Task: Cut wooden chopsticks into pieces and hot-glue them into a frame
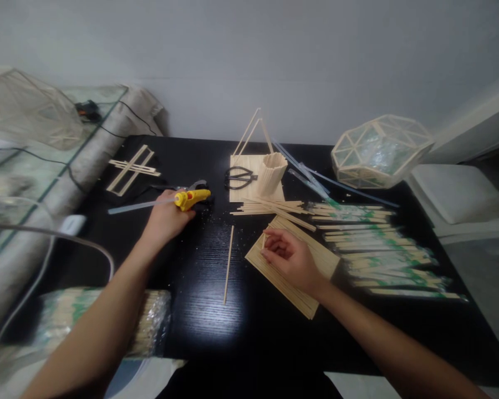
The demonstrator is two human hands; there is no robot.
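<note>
My left hand (166,218) is closed around a yellow hot glue gun (192,198), low over the black table. A long translucent glue stick (128,208) sticks out of its back end. My right hand (290,256) hovers at the upper left part of a flat panel of wooden sticks (316,285), its fingers curled in a pinch. Between the fingertips shows a short piece of wooden stick (264,240). One single thin stick (228,265) lies on the table between my hands.
Behind stand a square stick panel (243,195) with a triangular frame, a stick cup (270,176) and black scissors (239,177). Loose sticks (270,207), wrapped chopsticks (382,249), clear glue sticks (311,177), a stick lattice (133,169) and a geometric lantern frame (380,152) surround the work area.
</note>
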